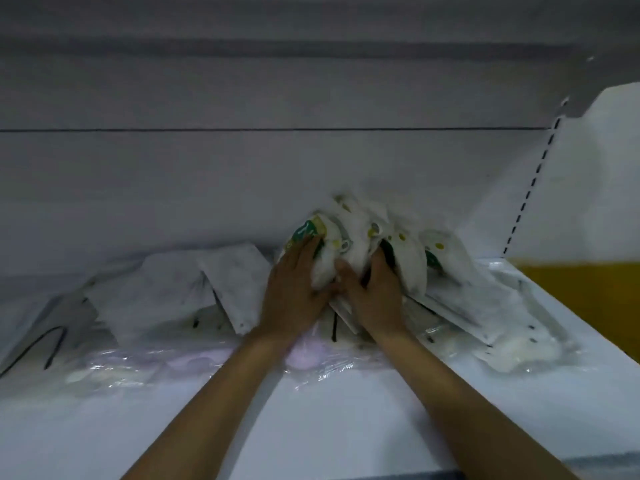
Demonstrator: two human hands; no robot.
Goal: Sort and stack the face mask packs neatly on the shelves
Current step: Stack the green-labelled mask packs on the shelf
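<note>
A bunch of white face mask packs with green and yellow print (360, 233) leans against the back wall of the white shelf (311, 424). My left hand (294, 289) grips the bunch from its left side. My right hand (375, 292) grips it from the front right, fingers tucked between the packs. Plain white mask packs (173, 292) lie fanned to the left. More clear-wrapped packs (485, 306) lie flat to the right. A row of clear-wrapped packs (145, 362) runs along the shelf in front of them.
A slotted shelf upright (530, 188) rises at the right, beside a white side panel (588, 185). A yellow surface (595, 299) shows beyond the shelf's right end. A black loop (52, 344) lies among the packs at the far left.
</note>
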